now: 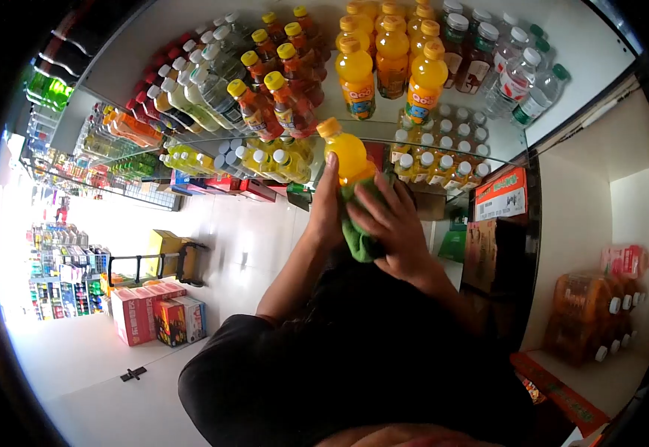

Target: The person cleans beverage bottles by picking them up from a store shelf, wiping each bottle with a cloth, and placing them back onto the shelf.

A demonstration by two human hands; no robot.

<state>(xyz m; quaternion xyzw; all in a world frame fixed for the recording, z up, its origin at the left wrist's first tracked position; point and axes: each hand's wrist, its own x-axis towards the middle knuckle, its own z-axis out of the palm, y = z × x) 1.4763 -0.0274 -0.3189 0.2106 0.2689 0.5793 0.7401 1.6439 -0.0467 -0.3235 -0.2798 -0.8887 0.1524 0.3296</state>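
Note:
A bottle of orange drink (345,155) with an orange cap is held tilted in front of the shelves. My left hand (326,203) is closed round its side, the thumb up near the shoulder. Against the lower part of the bottle, my right hand (393,222) presses a green cloth (358,237), its fingers wrapped over it. The cloth and fingers hide the bottle's base and most of its label. Just beyond stand similar orange drink bottles (355,78) in rows on the upper shelf.
Yellow-capped tea bottles (276,104) and clear water bottles (540,97) share the glass-edged upper shelf (227,132). White-capped bottles (443,153) stand below. Packed orange drinks (581,294) sit in the right cabinet. Cartons (136,316) and a black-handled cart (156,261) are at left.

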